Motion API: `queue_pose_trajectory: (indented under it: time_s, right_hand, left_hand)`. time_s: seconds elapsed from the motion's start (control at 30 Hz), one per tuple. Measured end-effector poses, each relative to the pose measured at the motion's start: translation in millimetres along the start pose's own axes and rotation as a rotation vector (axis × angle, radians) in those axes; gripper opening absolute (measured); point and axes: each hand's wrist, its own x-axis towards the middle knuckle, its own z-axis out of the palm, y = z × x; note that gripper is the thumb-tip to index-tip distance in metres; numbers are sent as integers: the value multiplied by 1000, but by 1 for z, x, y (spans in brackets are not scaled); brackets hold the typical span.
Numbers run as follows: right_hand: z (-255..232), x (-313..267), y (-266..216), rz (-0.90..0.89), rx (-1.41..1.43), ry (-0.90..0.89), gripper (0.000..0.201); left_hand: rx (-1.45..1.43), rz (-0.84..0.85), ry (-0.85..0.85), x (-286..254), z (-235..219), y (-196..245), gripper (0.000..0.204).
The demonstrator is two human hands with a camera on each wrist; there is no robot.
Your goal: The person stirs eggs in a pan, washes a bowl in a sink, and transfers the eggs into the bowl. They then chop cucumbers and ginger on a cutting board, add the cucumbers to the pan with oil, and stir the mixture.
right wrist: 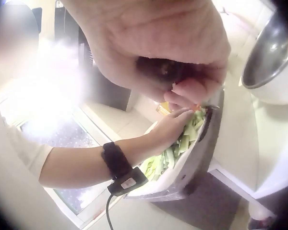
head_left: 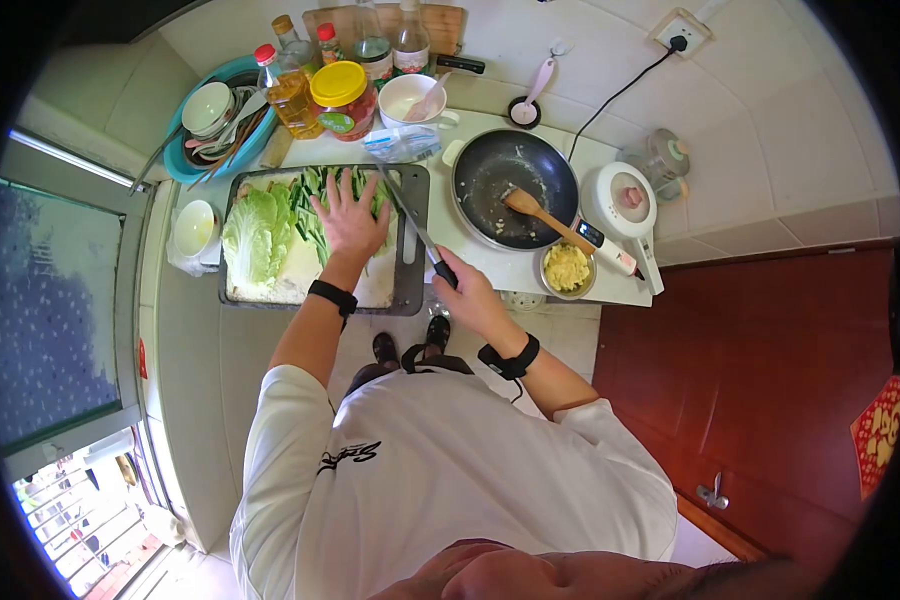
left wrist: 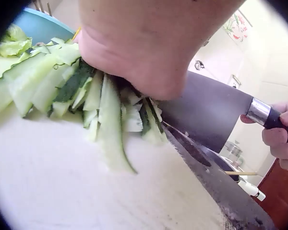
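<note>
My left hand [head_left: 353,220] rests wide on the pile of green strips [head_left: 310,215], palm down, fingers straight and spread. My right hand [head_left: 473,297] is closed round the black handle of the knife [head_left: 411,217], off to the right of the pile and a bit nearer my body.

Key relation: the blade is on the right side of the strips, just beside the left hand. Its long axis runs from the right fist away from me and leftward, tip end near the far edge of the board. Left hand is nearer the strips, being on them; right hand reaches them only through the blade. Left wrist view shows the blade standing steep past the heel of the left hand, strips fanned out on the other side. Can't tell if its edge touches strip or board.

Strips lie on the white board [head_left: 370,290], inside a dark tray [head_left: 407,295] on the tabletop [head_left: 445,215]. Pale leaves [head_left: 255,235] sit left of the strips. Further right: pan [head_left: 490,180] with a wooden spatula [head_left: 540,212] in it, small bowl of yellow food [head_left: 567,270] just nearer me. Beyond the tray: plastic bag [head_left: 405,143], yellow-lidded jar [head_left: 348,112]. Blue basin [head_left: 177,150] at far left.
</note>
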Motion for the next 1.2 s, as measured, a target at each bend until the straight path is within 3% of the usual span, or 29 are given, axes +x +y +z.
queue_pose_trajectory:
  time_s: [0.07,0.13,0.2,0.27,0.3,0.37,0.5,0.67,0.8,0.9,1.2]
  right_hand:
    - [14,0,-5,-1,-29,-8,54]
    - [31,-2,-8,-42,-26,34,55]
    - [42,-3,1,-1,-41,10,55]
    - [52,1,31,-220,165,66,55]
    - [41,0,23,-217,156,80,55]
    - [11,-4,-3,244,510,-114,40]
    - [9,-7,13,397,619,-151,24]
    - [50,-10,10,484,737,-98,27]
    - [81,-4,4,421,715,-131,28]
    - [90,-1,-2,382,713,-133,27]
    - [102,-14,-6,427,931,-165,24]
  left_hand:
    - [-74,29,72,-2,11,-11,61]
    - [-123,-18,266,-7,4,-16,62]
    - [-115,-40,244,-10,2,-22,65]
    - [-73,-65,159,-11,-1,-23,65]
    - [-42,-68,100,-11,-3,-20,69]
    - [-49,-46,90,-10,-8,-15,71]
    - [-96,-5,133,-8,-4,-13,73]
    - [-151,27,177,-13,-6,-12,69]
    - [-250,27,310,-20,4,-14,59]
    - [-337,21,412,-22,12,-17,46]
    - [-438,61,445,-38,8,-14,37]
